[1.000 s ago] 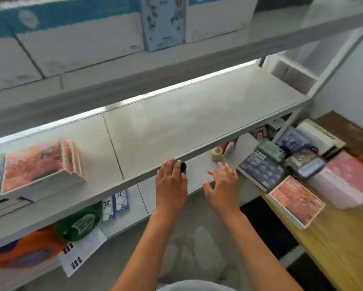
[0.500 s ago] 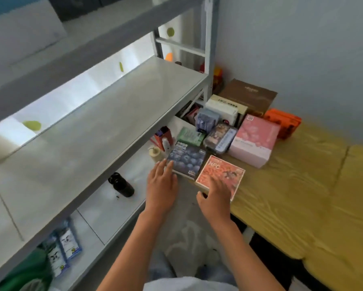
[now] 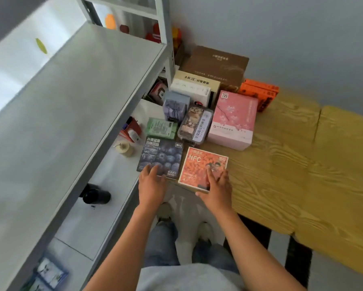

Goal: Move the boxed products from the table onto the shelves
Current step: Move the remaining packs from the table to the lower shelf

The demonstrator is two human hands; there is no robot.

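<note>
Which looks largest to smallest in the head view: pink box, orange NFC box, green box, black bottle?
1. pink box
2. orange NFC box, nearer the camera, so unsure against pink
3. green box and black bottle: look alike

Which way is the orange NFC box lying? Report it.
Flat, face up: the orange NFC box shows its printed front, on the table edge.

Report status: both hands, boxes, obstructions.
Left hand open on blue box. Right hand open on orange box. Neither lifted. Shelf bare, nothing blocking.
</note>
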